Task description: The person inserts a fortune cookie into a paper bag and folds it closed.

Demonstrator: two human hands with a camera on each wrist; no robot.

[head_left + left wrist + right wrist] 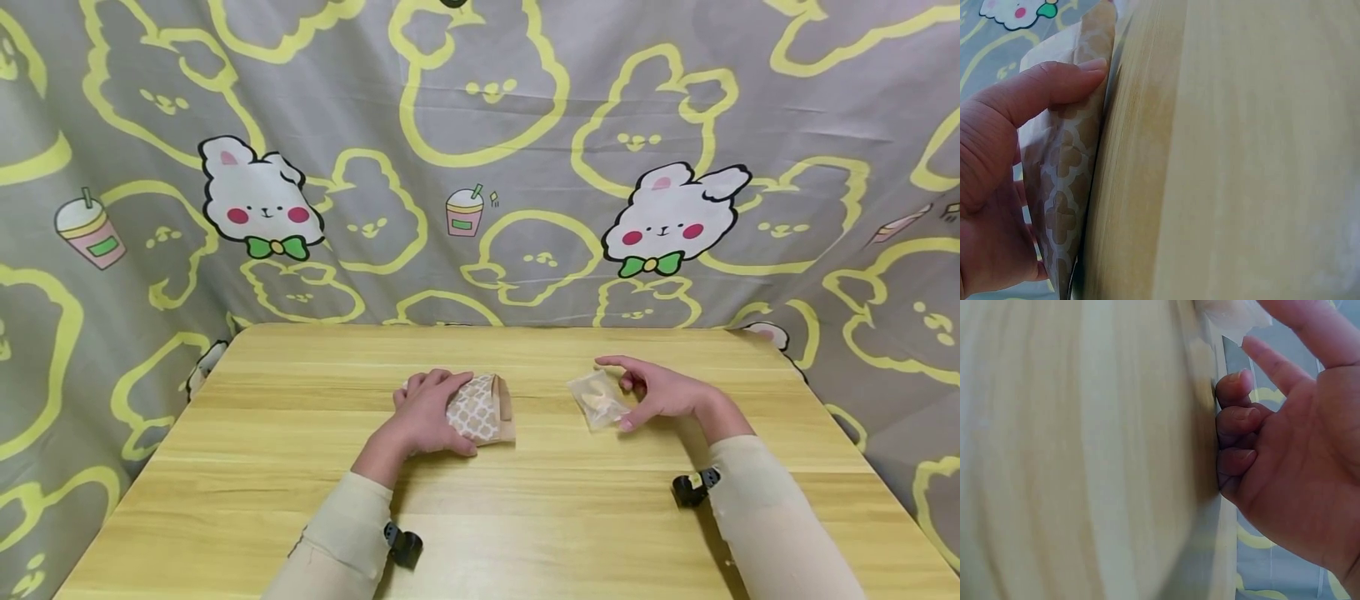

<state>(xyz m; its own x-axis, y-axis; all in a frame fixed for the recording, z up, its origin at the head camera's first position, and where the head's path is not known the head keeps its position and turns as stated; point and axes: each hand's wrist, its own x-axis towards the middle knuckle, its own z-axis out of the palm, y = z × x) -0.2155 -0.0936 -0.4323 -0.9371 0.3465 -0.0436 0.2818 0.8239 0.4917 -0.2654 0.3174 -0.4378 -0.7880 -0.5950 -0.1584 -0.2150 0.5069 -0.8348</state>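
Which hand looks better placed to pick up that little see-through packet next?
Probably the right hand: its thumb and index finger are spread right beside the small translucent packet. The left hand is farther away and holds the patterned paper bag.

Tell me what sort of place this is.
Probably a small curtained-off recording spot indoors: a cartoon-rabbit curtain hangs behind and to both sides of a wood-grain table, and the person wears black wrist cameras.
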